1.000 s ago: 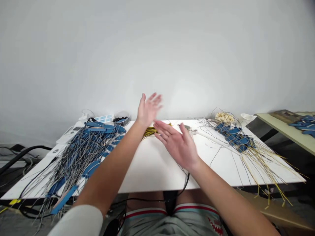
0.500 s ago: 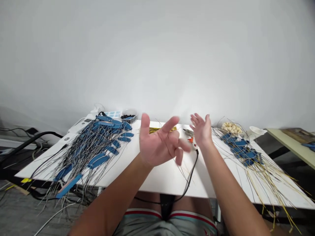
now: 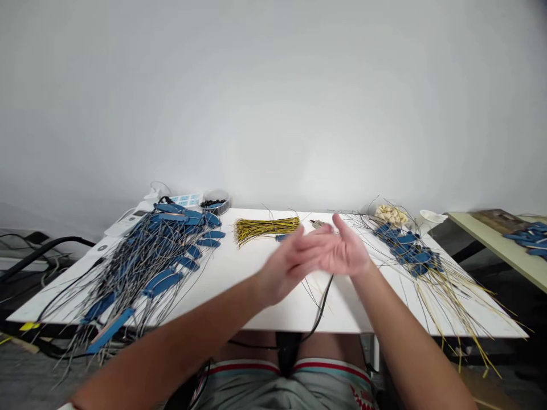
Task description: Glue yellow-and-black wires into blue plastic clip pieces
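My left hand (image 3: 284, 267) and my right hand (image 3: 344, 250) meet above the middle of the white table (image 3: 239, 290), fingers stretched and overlapping, with nothing seen in them. Behind them lies a bundle of yellow and black wires (image 3: 267, 227), with a small blue piece (image 3: 281, 237) at its front edge. A pointed tool (image 3: 318, 224) is partly hidden by my fingers. Many blue pieces with grey wires (image 3: 162, 282) are heaped on the left. A smaller pile of blue pieces with yellow and dark wires (image 3: 421, 257) is on the right.
At the back left stand a round clear dish with black bits (image 3: 216, 203) and a white device (image 3: 128, 221). Cream-coloured pieces (image 3: 391, 214) and a white cup (image 3: 428, 220) are at the back right. A black cable (image 3: 322, 304) hangs over the front edge.
My hands have come together from apart; the left has turned and its fingers now overlap the right. The yellow and black bundle is now uncovered. The view has shifted slightly.
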`<state>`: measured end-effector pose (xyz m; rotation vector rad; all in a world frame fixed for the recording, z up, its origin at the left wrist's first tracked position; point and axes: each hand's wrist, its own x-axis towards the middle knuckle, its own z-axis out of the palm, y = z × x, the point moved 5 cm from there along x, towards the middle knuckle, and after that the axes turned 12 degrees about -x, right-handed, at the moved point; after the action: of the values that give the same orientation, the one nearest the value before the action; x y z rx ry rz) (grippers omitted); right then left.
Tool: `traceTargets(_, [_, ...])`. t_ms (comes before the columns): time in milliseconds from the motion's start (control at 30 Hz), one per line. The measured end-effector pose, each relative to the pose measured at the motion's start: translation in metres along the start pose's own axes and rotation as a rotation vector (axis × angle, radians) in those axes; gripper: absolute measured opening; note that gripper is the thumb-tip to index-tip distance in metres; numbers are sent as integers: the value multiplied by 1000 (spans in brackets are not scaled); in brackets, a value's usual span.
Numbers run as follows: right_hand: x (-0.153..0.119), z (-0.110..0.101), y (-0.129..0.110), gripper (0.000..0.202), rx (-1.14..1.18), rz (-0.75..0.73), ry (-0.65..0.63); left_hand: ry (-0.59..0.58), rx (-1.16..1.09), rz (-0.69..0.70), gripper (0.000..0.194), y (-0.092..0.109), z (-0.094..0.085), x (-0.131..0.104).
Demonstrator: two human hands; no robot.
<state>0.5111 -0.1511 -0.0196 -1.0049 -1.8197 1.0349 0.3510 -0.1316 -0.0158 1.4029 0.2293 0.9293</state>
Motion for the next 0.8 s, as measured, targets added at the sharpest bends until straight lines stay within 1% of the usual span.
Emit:
traceTargets(33, [8, -27, 13, 91, 25, 21, 162, -21, -64, -22, 67, -1, 13, -15])
traceTargets(67, [12, -54, 26, 81, 77, 40, 354, -142, -248, -156, 69, -4, 24, -31])
traceTargets(100, [9, -78, 37, 70, 130, 49, 548, -224, -422, -318, 78, -6, 28, -47])
traceTargets(133, [3, -94, 47, 59, 163, 50, 706, -264, -552, -404, 90, -5, 25, -61])
traceTargets(167, [-5, -103, 53, 51, 155, 51, 810, -291, -644, -402, 87, 0, 16, -71])
traceTargets(200, [-9, -101, 58, 51, 104, 57, 778, -256, -680, -385, 77, 1, 3, -76])
traceTargets(233, [-12, -91, 61, 54, -8, 93, 706, -182, -647, -361, 70, 0, -13, -78])
traceTargets(267, [-14, -77, 66, 58, -191, 165, 617, -82, -576, -327, 63, -4, -31, -76])
traceTargets(300, [-14, -57, 71, 60, -443, 267, 490, 34, -461, -293, 58, -9, -49, -71])
traceTargets(333, [-13, -38, 77, 56, -549, 330, 408, 147, -301, -257, 56, -15, -67, -64])
traceTargets(367, [-10, -19, 81, 51, -616, 367, 368, 243, -116, -221, 57, -20, -83, -55])
traceTargets(433, [1, 13, 88, 46, -752, 436, 342, 401, 372, -133, 59, -26, -112, -37])
traceTargets(467, [9, 25, 91, 48, -814, 462, 339, 459, 495, -93, 55, -29, -124, -29])
traceTargets(567, [34, 50, 96, 68, -957, 519, 337, 551, 754, -6, 39, -39, -150, -18])
traceTargets(667, [54, 62, 99, 84, -1034, 546, 350, 546, 960, 28, 29, -49, -159, -21])
traceTargets(733, [61, 65, 100, 84, -1057, 551, 346, 506, 1056, 30, 23, -55, -160, -25])
traceTargets(800, [64, 63, 99, 72, -1066, 553, 333, 475, 1129, 34, 21, -57, -161, -28])
